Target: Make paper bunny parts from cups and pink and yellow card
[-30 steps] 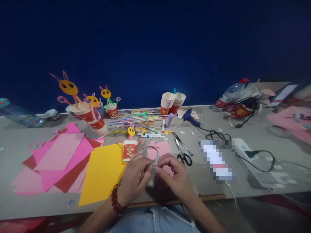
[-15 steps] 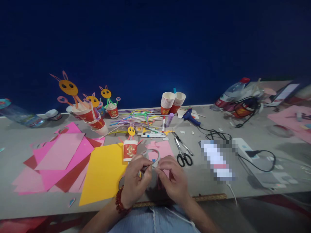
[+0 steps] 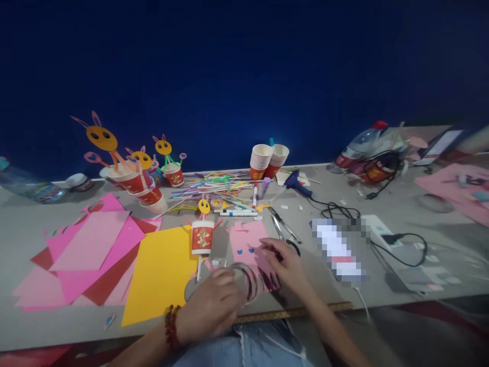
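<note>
My left hand [image 3: 214, 305] is low over the table's near edge, fingers curled down beside a clear tape roll [image 3: 248, 281]; whether they grip it is hidden. My right hand [image 3: 282, 260] reaches over a pink paper sheet [image 3: 248, 237], fingers apart and holding nothing. Two small blue hearts [image 3: 245, 251] lie on that sheet near its fingertips. Behind my left hand stands a red cup [image 3: 202, 237] with a small yellow bunny face [image 3: 204, 206] above it. Black-handled scissors [image 3: 292, 246] are partly covered by my right hand.
Yellow paper [image 3: 160, 270] and pink sheets [image 3: 91, 239] lie on the left. Farther back are bunny cups [image 3: 173, 174], coloured sticks [image 3: 217, 184], stacked cups [image 3: 261, 162] and a blue glue gun [image 3: 297, 184]. A phone [image 3: 340, 252] and power strip [image 3: 382, 234] are on the right.
My hands have moved apart from their pinch together. The tape roll is now lower, beside my left hand; my right hand has opened over the pink sheet. The view has shifted slightly.
</note>
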### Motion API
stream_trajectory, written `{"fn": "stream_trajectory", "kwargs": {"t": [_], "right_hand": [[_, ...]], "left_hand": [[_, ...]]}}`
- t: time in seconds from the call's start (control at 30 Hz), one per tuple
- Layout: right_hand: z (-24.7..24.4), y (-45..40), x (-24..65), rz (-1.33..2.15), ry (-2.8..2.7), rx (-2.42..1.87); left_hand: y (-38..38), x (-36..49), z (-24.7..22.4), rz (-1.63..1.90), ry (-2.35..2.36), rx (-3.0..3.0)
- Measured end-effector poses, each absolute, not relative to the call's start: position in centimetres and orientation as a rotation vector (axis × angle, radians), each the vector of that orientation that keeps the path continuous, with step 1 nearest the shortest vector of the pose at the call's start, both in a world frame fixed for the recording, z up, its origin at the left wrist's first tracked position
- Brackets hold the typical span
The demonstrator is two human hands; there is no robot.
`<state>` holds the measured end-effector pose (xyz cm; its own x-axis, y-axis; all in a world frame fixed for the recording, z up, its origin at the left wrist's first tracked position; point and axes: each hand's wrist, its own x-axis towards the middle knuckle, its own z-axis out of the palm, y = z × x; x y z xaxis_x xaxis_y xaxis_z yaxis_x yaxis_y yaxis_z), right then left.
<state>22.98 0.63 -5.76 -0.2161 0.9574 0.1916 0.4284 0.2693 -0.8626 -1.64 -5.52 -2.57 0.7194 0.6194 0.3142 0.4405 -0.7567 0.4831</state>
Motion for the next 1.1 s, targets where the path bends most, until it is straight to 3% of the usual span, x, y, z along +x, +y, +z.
{"fn": "stream_trajectory", "kwargs": {"t": [0.17,0.5,0.87,1.1], "right_hand": [[-6.1,1.1,21.2,0.66,-2.147,-1.259],[-5.5,2.4,19.9,0.586,-2.333,-1.329],[-6.3,2.1,20.4,0.679,-2.233,-1.337],[-5.9,1.5,20.1,1.015,-1.821,-1.181]], "left_hand": [[-5.9,-1.7,-4.4,0.427,0.9,2.6],[-5.0,-0.6,-4.6,0.605,1.093,2.392],[-3.2,0.0,-4.1,0.738,1.269,2.13],[-3.1,0.0,-4.4,0.903,1.342,2.122]]}}
